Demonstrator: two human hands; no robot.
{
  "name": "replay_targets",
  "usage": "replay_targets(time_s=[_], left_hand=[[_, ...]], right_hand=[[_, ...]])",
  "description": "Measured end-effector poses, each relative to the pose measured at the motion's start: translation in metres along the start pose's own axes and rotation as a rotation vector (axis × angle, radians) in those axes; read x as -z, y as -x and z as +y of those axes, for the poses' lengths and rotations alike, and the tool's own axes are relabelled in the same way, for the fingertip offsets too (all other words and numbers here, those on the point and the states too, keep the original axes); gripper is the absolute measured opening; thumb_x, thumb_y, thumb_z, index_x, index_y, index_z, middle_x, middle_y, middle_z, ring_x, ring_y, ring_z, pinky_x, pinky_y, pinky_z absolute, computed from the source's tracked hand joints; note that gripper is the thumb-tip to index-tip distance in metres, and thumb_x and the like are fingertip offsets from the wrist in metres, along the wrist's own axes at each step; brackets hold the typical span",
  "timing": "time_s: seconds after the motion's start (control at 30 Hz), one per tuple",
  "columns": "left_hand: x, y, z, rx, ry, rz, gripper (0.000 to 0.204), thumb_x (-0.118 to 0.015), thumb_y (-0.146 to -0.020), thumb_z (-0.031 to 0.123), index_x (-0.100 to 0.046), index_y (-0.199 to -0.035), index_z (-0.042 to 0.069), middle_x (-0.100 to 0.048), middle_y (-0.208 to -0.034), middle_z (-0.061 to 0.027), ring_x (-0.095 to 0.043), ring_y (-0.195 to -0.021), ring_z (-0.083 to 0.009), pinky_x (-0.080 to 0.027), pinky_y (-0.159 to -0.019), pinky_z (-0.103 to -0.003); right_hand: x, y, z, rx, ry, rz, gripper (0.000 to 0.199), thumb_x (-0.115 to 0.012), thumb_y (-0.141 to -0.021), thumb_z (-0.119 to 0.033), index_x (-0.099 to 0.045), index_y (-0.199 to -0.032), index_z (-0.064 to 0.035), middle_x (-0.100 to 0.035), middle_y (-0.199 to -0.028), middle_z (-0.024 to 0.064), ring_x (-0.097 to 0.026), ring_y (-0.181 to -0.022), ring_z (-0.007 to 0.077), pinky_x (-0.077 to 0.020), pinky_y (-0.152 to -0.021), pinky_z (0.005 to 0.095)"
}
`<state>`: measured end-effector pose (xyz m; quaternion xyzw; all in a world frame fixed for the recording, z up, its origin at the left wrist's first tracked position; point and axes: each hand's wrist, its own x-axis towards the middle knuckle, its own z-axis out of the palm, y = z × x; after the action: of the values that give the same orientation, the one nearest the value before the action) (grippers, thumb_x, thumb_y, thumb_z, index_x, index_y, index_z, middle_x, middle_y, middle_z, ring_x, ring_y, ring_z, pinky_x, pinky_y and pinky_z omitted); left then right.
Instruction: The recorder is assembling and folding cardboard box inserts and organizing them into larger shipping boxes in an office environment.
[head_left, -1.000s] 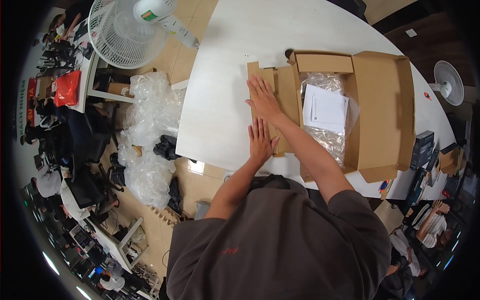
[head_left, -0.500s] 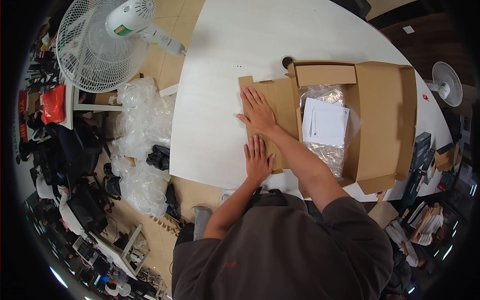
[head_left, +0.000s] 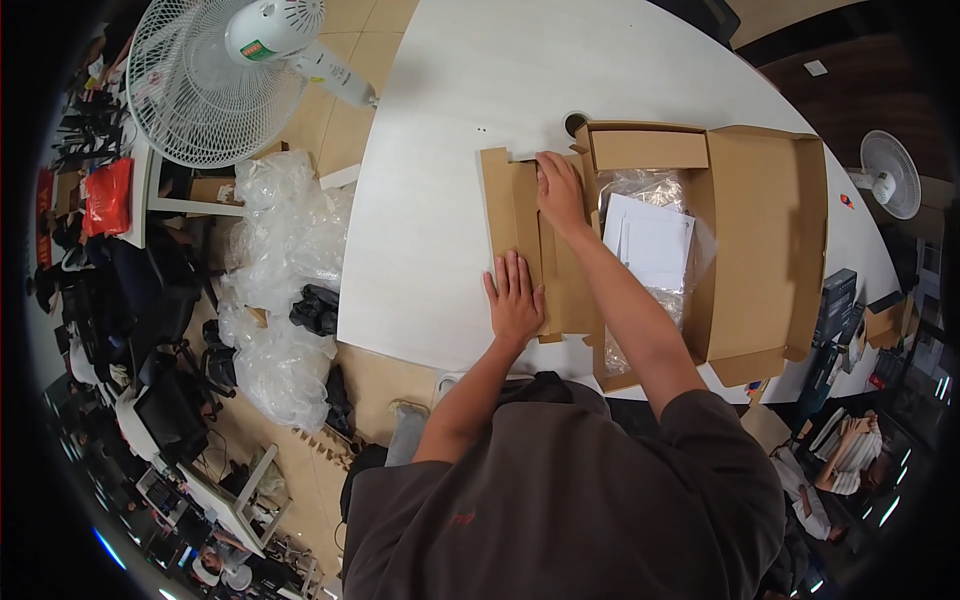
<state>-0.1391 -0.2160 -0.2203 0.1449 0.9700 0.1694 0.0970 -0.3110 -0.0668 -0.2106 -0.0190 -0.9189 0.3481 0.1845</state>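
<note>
A flat, creased piece of brown cardboard (head_left: 502,200) lies on the white table, left of an open cardboard box. My left hand (head_left: 517,303) rests palm down on its near part, fingers stretched out. At the far end, the fingers of my right hand (head_left: 563,198) curl over the edge of a folded cardboard panel (head_left: 567,290); the fingertips are partly hidden. Inside the open cardboard box (head_left: 705,240), white paper sheets (head_left: 655,243) lie on clear plastic wrapping (head_left: 650,185). The box's lid (head_left: 765,240) is folded out to the right.
The white table (head_left: 420,250) has a round cable hole (head_left: 575,123) beyond the cardboard. A standing fan (head_left: 220,80) is at the far left, and a second fan (head_left: 888,178) at the right. Clear plastic bags (head_left: 280,290) are heaped on the floor at left. Dark boxes (head_left: 835,310) stand at the table's right.
My right hand has moved from lying flat on the cardboard to the right, its fingers now curled on a panel's edge. A fold in the cardboard has lifted. My left hand stays flat.
</note>
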Motion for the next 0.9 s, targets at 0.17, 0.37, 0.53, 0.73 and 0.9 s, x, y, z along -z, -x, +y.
replay_targets(time_s=[0.17,0.37,0.53,0.73,0.9], left_hand=[[0.007,0.002,0.000,-0.022,0.143,0.014,0.080,-0.050,-0.092,0.044,-0.023,-0.147,-0.008,-0.018,-0.156,-0.0263,-0.013,-0.146,-0.0423,-0.007,-0.115,-0.060],[-0.001,0.003,-0.006,-0.046,0.253,0.145,0.089,-0.064,-0.081,0.027,-0.017,-0.144,-0.014,-0.015,-0.149,-0.0399,-0.013,-0.141,-0.0544,-0.013,-0.113,-0.063],[0.020,-0.002,-0.017,-0.064,0.445,0.140,0.090,-0.065,-0.078,0.016,-0.012,-0.146,-0.013,-0.014,-0.149,-0.0405,-0.016,-0.139,-0.0554,-0.019,-0.114,-0.059],[0.025,-0.001,-0.022,-0.055,0.609,0.103,0.092,-0.063,-0.078,0.020,-0.010,-0.147,-0.011,-0.012,-0.149,-0.0406,-0.015,-0.140,-0.0538,-0.018,-0.115,-0.057],[0.017,0.002,-0.014,-0.047,0.494,0.151,0.092,-0.060,-0.078,0.020,-0.008,-0.149,-0.009,-0.009,-0.152,-0.0372,-0.010,-0.143,-0.0512,-0.013,-0.115,-0.058]], right_hand=[[-0.005,0.006,0.016,-0.053,-0.115,-0.092,0.033,-0.053,-0.083,0.005,-0.062,-0.114,-0.0018,-0.059,-0.117,0.0153,-0.055,-0.111,0.0337,-0.0458,-0.095,0.0390],[-0.002,-0.002,0.022,-0.206,-0.291,-0.138,0.030,-0.053,-0.084,0.005,-0.064,-0.111,-0.0018,-0.063,-0.114,0.0155,-0.062,-0.103,0.0336,-0.0499,-0.088,0.0369],[-0.005,-0.007,0.027,-0.282,-0.354,-0.178,0.030,-0.056,-0.084,0.005,-0.064,-0.112,-0.0006,-0.064,-0.116,0.0151,-0.060,-0.110,0.0326,-0.0458,-0.098,0.0353],[-0.010,0.001,0.037,-0.054,-0.160,-0.156,0.036,-0.053,-0.072,0.010,-0.065,-0.106,0.0035,-0.062,-0.117,0.0180,-0.057,-0.116,0.0339,-0.0466,-0.097,0.0375],[-0.008,0.014,0.023,0.031,0.047,-0.298,0.040,-0.049,-0.072,0.011,-0.062,-0.110,0.0070,-0.052,-0.135,0.0174,-0.042,-0.133,0.0347,-0.0384,-0.108,0.0391]])
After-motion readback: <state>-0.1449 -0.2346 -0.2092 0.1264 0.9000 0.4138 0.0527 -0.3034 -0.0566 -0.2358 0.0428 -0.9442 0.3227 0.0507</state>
